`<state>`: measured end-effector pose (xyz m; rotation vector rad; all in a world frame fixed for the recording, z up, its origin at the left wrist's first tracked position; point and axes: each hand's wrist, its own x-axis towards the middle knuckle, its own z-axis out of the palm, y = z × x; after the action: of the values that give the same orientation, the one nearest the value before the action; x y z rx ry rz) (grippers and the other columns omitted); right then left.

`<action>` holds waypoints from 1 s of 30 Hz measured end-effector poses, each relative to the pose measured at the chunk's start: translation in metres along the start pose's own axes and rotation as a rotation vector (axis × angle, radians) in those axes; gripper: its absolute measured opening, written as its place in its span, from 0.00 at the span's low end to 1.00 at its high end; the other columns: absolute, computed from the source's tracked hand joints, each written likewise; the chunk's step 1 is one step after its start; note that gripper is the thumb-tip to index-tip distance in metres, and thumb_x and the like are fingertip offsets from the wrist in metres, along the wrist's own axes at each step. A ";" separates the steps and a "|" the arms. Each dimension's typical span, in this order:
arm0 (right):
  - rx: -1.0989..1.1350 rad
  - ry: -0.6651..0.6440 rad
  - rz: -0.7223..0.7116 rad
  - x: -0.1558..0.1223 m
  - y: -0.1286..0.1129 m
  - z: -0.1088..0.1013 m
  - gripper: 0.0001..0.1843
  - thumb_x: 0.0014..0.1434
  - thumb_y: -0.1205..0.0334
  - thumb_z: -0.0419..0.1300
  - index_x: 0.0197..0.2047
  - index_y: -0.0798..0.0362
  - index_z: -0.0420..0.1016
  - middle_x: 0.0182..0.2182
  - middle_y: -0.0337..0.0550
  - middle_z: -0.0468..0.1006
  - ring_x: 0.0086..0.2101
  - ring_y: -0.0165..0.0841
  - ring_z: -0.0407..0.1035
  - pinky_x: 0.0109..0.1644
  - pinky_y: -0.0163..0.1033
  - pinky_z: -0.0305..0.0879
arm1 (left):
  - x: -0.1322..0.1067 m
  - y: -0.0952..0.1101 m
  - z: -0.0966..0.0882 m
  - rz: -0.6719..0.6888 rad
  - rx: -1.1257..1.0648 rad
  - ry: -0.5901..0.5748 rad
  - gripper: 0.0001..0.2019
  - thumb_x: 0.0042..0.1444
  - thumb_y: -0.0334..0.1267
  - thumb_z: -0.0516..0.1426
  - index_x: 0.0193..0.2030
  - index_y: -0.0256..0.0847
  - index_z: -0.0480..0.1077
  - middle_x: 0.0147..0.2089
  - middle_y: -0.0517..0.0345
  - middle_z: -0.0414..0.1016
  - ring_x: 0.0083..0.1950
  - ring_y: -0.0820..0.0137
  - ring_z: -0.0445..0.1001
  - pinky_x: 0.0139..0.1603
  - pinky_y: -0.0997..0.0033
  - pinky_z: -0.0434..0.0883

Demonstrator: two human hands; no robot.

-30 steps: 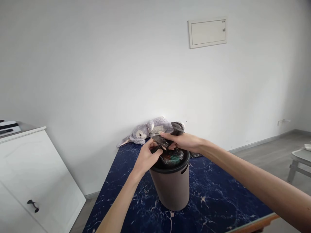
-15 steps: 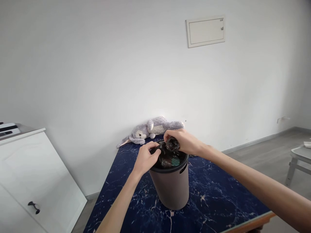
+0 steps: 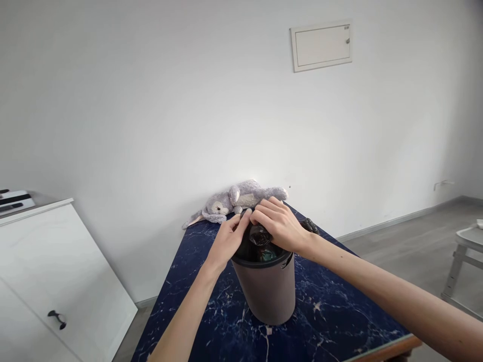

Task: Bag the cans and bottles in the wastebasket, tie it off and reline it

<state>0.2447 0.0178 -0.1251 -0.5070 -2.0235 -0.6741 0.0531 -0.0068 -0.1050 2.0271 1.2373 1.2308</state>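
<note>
A grey-brown trash can (image 3: 266,294) with a dark rim stands upright on the blue marble-patterned table (image 3: 320,306). Bunched black plastic of a trash bag (image 3: 260,235) bulges at its mouth, with something greenish showing through below. Over the can's left side, my left hand (image 3: 230,236) has thumb and fingers closed on the bag near the rim. My right hand (image 3: 278,223) wraps round the bunched bag from the right, its fingertips close to the left thumb. The fingers hide part of the bag.
Behind the can, a grey plush rabbit (image 3: 241,197) lies against the wall. A dark crumpled plastic bundle (image 3: 310,225) rests on the table to the right. At left is a white cabinet (image 3: 56,266); a pale stool (image 3: 468,246) stands at far right.
My right hand has moved slightly left and turned, its fingers now over the bunched bag and nearer my left hand. The dark bundle behind it has come into fuller view.
</note>
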 end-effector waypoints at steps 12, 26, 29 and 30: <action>0.323 -0.321 0.135 -0.015 0.001 -0.013 0.26 0.52 0.75 0.52 0.54 0.50 0.60 0.40 0.47 0.78 0.38 0.40 0.71 0.44 0.43 0.63 | 0.014 -0.030 -0.015 0.086 0.234 0.127 0.22 0.66 0.58 0.54 0.35 0.43 0.79 0.49 0.49 0.83 0.56 0.53 0.76 0.53 0.62 0.69; 0.537 -0.649 0.484 -0.026 0.006 -0.037 0.19 0.56 0.74 0.51 0.48 0.46 0.58 0.28 0.33 0.67 0.27 0.34 0.60 0.31 0.39 0.50 | 0.019 -0.087 -0.026 -0.174 0.066 0.208 0.28 0.63 0.65 0.57 0.43 0.41 0.83 0.50 0.46 0.85 0.55 0.50 0.80 0.51 0.61 0.74; 0.513 -0.685 0.563 -0.020 0.015 -0.034 0.15 0.59 0.70 0.54 0.50 0.48 0.63 0.29 0.36 0.71 0.26 0.34 0.63 0.29 0.39 0.53 | 0.016 -0.080 -0.025 -0.144 -0.010 0.232 0.29 0.64 0.65 0.57 0.50 0.41 0.82 0.59 0.46 0.82 0.62 0.51 0.77 0.58 0.62 0.72; 0.524 -0.704 0.585 -0.016 0.017 -0.031 0.14 0.62 0.66 0.56 0.51 0.48 0.65 0.29 0.38 0.73 0.26 0.34 0.64 0.29 0.39 0.54 | 0.015 -0.078 -0.024 -0.136 -0.051 0.229 0.28 0.64 0.65 0.57 0.50 0.41 0.82 0.60 0.45 0.82 0.64 0.51 0.76 0.60 0.62 0.71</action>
<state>0.2829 0.0098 -0.1212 -1.0483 -2.3828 0.4516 -0.0003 0.0426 -0.1440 1.7717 1.4081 1.4427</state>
